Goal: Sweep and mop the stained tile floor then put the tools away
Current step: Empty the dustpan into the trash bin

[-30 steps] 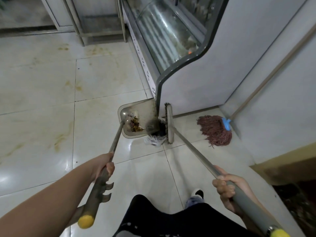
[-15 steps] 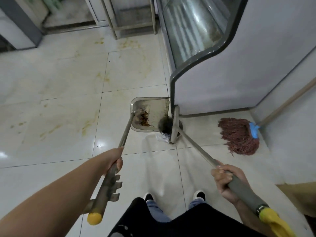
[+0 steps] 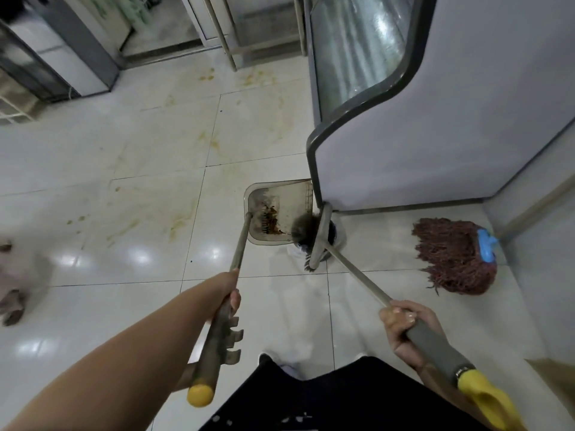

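Note:
My left hand (image 3: 229,293) grips the long handle of a grey dustpan (image 3: 292,194), whose pan rests on the white tile floor (image 3: 124,169) beside the display counter's corner and holds brown debris. My right hand (image 3: 404,328) grips the grey sleeve of a broom handle. The broom head (image 3: 315,234) stands on edge at the pan's right rim, its dark bristles pressed into the pan's mouth. A brown string mop (image 3: 451,253) with a blue clamp lies on the floor at the right, its wooden handle leaning up along the wall. Yellow-brown stains streak the tiles.
A glass-fronted display counter (image 3: 435,104) fills the upper right, close behind the pan. A wall closes off the right side. A metal frame (image 3: 224,35) and a dark cabinet (image 3: 71,57) stand at the back. A blurred pale shape (image 3: 15,275) sits at the left edge.
The view has shifted left and back, so more stained floor shows. The dustpan and broom head stay together by the counter's corner, and both hands keep their grips.

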Motion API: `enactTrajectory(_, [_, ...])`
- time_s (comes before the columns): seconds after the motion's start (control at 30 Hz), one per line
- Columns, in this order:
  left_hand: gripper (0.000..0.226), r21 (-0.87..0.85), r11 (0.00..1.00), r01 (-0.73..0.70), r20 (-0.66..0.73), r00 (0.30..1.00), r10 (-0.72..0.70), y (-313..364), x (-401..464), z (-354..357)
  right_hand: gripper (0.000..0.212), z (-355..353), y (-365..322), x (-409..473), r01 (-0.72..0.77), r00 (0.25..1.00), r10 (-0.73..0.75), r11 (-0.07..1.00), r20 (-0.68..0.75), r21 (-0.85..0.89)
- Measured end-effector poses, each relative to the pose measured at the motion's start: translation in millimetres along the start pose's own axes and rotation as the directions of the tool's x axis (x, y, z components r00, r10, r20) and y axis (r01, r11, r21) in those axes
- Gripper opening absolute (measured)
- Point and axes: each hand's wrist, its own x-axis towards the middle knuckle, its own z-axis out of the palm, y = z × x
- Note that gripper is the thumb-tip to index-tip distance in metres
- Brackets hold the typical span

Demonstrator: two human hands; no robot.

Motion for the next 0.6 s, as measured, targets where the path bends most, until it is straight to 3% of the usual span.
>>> enactTrajectory(0.13, [0.084, -0.012, 0.998, 0.057, 0.013, 0.998, -0.057, 7, -4, 3, 0.053, 3, -15, -7, -0.030, 0.999, 0.031, 0.998, -0.014, 0.053])
enactTrajectory(0.4, [0.081, -0.066, 0.994, 0.092, -0.016, 0.996, -0.093, 17, -18, 4, 0.051, 16, -30, -10, -0.067, 0.997, 0.067, 0.997, -0.025, -0.023])
enactTrajectory(0.6, [0.059, -0.092, 0.983, 0.161, -0.066, 0.984, -0.168, 15, -26, -11, 0.049, 26, -38, -5, -0.108, 0.993, 0.106, 0.993, -0.045, -0.056])
